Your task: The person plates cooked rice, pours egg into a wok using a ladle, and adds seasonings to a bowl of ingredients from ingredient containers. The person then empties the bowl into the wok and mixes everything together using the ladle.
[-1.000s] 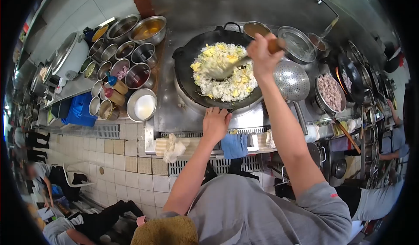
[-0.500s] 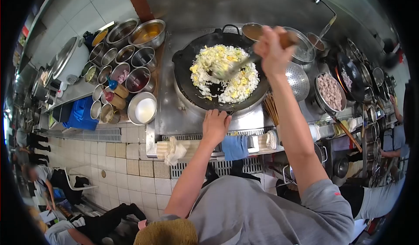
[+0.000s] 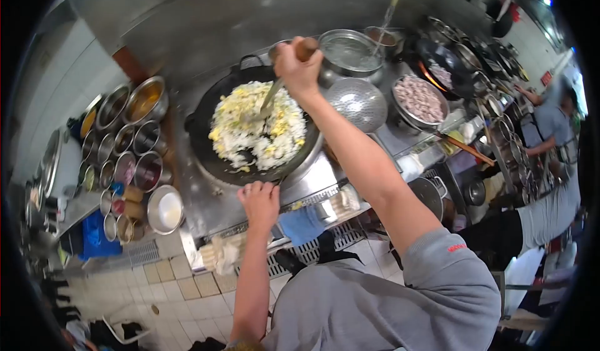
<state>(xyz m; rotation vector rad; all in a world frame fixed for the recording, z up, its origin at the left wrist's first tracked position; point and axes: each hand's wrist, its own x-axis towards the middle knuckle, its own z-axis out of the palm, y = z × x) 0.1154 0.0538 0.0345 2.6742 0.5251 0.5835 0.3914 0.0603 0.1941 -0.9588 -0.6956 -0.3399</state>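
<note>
In the head view, a black wok [image 3: 203,140] holds fried rice [image 3: 278,140] mixed with yellow egg. My right hand [image 3: 299,70] is closed around the handle of a metal ladle [image 3: 267,108], whose wooden end sticks out above the fist. The ladle's head rests in the rice and is partly hidden by it. At the near rim of the wok, my left hand [image 3: 259,202] grips the edge, its fingers curled there. Whether a handle lies under those fingers is hidden.
Left of the wok stand several metal ingredient bowls [image 3: 165,210] and squeeze bottles. To its right are a perforated strainer [image 3: 357,104], a water pot [image 3: 351,52] and a pan of pale meat pieces [image 3: 420,99]. Blue cloth [image 3: 301,225] hangs on the front rail. Co-workers [image 3: 553,129] stand at right.
My head view has turned, so the stove shifts left and tilts. The ladle now stands more upright in the rice. The left hand stays on the wok's near rim.
</note>
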